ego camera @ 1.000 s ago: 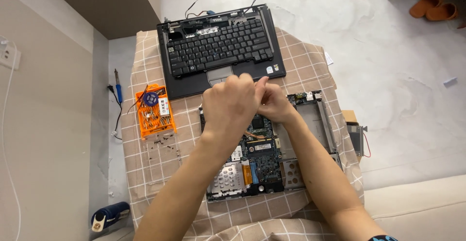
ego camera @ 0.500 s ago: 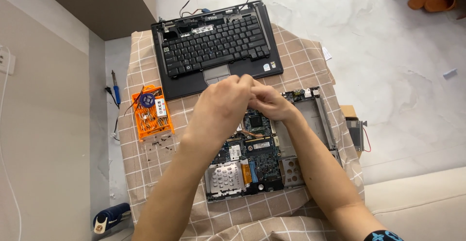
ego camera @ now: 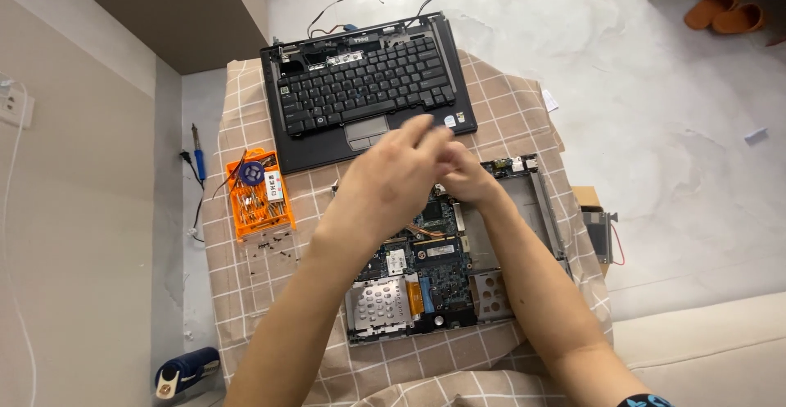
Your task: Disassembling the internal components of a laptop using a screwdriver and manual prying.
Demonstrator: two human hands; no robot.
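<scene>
Both hands, left hand (ego camera: 393,182) and right hand (ego camera: 463,174), are pressed together over the laptop base (ego camera: 426,268); grip cannot be told. Circuit board should be steadied, force kept light.

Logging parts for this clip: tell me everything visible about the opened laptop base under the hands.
The laptop base lies flat on a checked cloth, its cover off. A dark circuit board with chips, copper piping and a perforated silver plate shows inside a grey metal frame. The left hand and right hand meet over its upper middle, hiding that part. The keyboard section lies separate, beyond it.
</scene>
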